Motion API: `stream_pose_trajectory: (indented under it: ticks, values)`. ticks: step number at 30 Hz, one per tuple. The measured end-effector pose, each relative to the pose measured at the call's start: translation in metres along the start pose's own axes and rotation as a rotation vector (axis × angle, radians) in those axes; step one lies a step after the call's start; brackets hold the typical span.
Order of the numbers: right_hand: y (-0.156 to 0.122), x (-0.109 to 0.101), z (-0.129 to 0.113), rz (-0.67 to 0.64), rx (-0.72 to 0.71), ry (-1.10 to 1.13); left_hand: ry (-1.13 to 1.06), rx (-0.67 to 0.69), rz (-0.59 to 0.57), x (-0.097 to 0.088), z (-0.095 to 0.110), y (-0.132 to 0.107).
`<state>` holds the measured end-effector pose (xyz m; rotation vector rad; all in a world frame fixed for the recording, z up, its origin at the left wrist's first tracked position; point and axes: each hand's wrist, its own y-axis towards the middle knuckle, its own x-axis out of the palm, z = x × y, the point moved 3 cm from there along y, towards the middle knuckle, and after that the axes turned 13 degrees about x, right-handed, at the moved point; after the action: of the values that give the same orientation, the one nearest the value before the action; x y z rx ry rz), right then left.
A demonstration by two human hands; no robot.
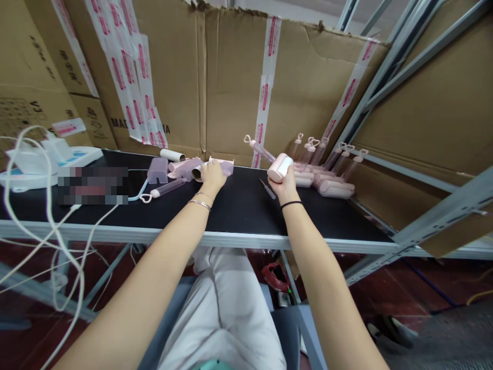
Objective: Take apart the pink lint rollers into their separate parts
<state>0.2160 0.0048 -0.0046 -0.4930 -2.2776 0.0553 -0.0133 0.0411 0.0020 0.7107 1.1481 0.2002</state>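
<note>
My left hand (213, 174) reaches into a pile at the back of the black tabletop, its fingers closed around a white paper roll (197, 173) with a cardboard core. Around it lie translucent lilac covers (157, 170) and a loose clear handle (168, 188) with a heart-shaped loop. In my right hand (284, 186) is a lint roller (280, 168) with a pale pink and white head. Its clear handle tilts up to the left and ends in a heart loop. A small screwdriver-like tool (268, 189) lies just left of my right hand.
Several similar lint rollers (336, 188) stand at the right, handles up. Another white roll (172, 154) lies at the back left. White cables (50, 205) and a power strip (23, 172) take up the left end. Cardboard (227, 77) walls the back; a metal frame (423, 231) borders the right.
</note>
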Motion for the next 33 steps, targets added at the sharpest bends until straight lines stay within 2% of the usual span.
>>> stream_pose_trajectory:
  ticks: [3,5,6,8,10,11,13,17,19,21,22,25,28,31,33]
  values:
    - [-0.002,0.001,-0.002,-0.024,0.011,0.047,-0.168,0.002,0.130,-0.009,0.002,0.002]
    - [-0.001,0.001,-0.003,-0.026,0.008,0.049,-0.274,0.090,0.219,-0.012,0.010,0.001]
    - [0.000,0.001,-0.002,-0.021,0.003,0.045,-0.315,0.155,0.221,-0.012,0.015,0.000]
    - [0.001,0.000,-0.002,-0.011,-0.013,0.030,-0.355,0.287,0.118,-0.005,0.024,-0.002]
    - [0.001,0.000,-0.003,-0.004,-0.031,0.016,-0.330,0.355,-0.059,0.005,0.030,-0.005]
    - [0.000,-0.001,-0.003,0.000,-0.037,0.019,-0.295,0.347,-0.127,0.009,0.030,-0.006]
    - [-0.001,-0.001,-0.004,0.002,-0.034,0.055,-0.198,0.258,-0.163,0.013,0.025,-0.008]
    - [-0.005,0.003,-0.002,-0.049,0.007,0.106,-0.024,-0.006,-0.028,0.004,0.006,-0.008]
    - [-0.006,0.007,0.001,-0.086,0.021,0.094,-0.020,-0.047,0.044,-0.001,0.003,-0.008]
    - [-0.006,0.013,0.006,-0.115,0.015,0.076,-0.152,0.037,0.068,-0.001,0.010,-0.006]
    - [-0.006,0.016,0.009,-0.127,0.005,0.066,-0.280,0.103,0.041,0.000,0.017,-0.005]
    - [-0.007,0.023,0.019,-0.168,-0.018,0.009,-0.724,0.250,-0.143,0.008,0.042,-0.007]
    - [-0.010,0.028,0.033,-0.260,-0.013,-0.142,-0.922,0.236,-0.241,0.011,0.058,-0.012]
    - [-0.016,0.032,0.045,-0.427,-0.056,-0.339,-1.043,0.168,-0.282,0.012,0.062,-0.018]
    - [-0.019,0.034,0.050,-0.488,-0.099,-0.390,-1.183,0.117,-0.278,0.012,0.064,-0.020]
